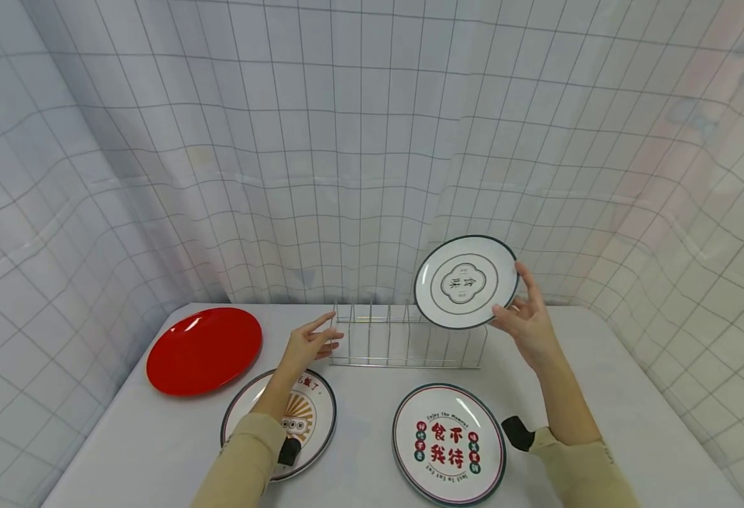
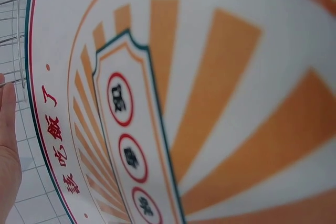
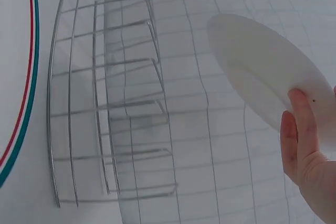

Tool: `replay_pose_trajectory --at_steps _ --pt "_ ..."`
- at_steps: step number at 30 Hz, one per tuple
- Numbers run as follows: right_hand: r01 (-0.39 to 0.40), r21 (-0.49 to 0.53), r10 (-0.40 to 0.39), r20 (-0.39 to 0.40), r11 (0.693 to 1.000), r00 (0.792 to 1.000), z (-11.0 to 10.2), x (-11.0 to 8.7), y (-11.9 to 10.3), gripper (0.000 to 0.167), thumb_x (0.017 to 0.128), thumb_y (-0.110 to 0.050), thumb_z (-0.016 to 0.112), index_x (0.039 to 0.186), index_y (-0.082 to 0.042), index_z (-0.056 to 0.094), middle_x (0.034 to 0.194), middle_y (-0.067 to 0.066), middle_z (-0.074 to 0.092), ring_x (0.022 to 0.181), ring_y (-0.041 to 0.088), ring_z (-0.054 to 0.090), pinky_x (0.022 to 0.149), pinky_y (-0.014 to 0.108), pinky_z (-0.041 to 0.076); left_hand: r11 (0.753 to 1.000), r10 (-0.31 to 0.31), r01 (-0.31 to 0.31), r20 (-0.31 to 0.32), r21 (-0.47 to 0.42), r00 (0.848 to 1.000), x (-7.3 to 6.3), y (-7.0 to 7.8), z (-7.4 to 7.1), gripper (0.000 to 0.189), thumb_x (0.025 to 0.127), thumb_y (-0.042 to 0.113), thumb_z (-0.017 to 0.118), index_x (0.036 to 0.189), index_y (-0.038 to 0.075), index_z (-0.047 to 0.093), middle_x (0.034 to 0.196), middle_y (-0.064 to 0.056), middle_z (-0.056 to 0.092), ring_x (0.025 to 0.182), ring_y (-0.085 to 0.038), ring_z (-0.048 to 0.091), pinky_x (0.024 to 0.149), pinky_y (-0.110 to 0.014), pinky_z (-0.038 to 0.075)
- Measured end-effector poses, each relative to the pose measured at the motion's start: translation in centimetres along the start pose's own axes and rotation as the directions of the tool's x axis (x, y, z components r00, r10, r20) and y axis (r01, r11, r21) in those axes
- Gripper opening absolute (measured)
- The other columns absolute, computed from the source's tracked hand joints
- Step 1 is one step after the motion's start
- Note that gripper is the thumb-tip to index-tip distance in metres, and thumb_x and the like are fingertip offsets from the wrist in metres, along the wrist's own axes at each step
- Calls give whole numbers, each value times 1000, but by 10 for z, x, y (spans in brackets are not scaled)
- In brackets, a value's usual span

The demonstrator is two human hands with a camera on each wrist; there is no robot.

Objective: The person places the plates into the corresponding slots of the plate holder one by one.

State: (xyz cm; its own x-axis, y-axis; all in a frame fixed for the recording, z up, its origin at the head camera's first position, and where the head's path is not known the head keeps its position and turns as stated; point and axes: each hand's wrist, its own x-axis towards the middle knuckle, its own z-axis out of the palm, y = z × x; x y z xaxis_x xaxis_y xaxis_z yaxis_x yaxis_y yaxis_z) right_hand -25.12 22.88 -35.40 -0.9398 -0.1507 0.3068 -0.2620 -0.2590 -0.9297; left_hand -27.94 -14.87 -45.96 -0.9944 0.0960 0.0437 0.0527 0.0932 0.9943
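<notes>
Head view shows a white plate [image 1: 466, 282] with a dark rim, held tilted above the right end of a wire rack [image 1: 404, 367] on the desk [image 1: 359, 437]. The right hand [image 1: 524, 321] pinches it at one edge: thumb at the face, fingers [image 3: 306, 124] against the back in the right wrist view, where plate and rack stand apart. The left hand [image 1: 311, 342] is at the rack's left end, its fingers slightly parted; whether they grip the wire, I cannot tell.

The plate looks stiff, glossy and fairly light, probably ceramic or hard plastic, so treat it as slippery and breakable. Held from one side, it would likely want to swing about the pinch; a grip deeper past the rim, thumb opposite several fingers, should steady it. The rack's thin wires look rigid enough to chip a knocked edge, and its light frame probably slides easily; its end wires seem the best hold.
</notes>
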Motion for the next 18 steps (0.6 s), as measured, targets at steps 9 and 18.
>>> replay_pose_trajectory --at_steps 9,18 --pt "-56 -156 74 107 986 991 52 16 23 84 83 6 60 145 -31 18 117 19 45 100 19 56 80 32 53 1000 29 -29 8 11 1000 -1 3 -1 47 92 20 56 137 10 44 106 -20 64 97 -38 61 79 -39 53" --pt "-67 -229 93 106 971 990 91 28 37 83 82 2 63 145 -30 20 101 16 44 86 16 53 79 34 54 999 44 -44 10 -1 999 1 1 -1 44 92 15 55 135 8 45 105 -23 64 96 -42 60 78 -40 53"
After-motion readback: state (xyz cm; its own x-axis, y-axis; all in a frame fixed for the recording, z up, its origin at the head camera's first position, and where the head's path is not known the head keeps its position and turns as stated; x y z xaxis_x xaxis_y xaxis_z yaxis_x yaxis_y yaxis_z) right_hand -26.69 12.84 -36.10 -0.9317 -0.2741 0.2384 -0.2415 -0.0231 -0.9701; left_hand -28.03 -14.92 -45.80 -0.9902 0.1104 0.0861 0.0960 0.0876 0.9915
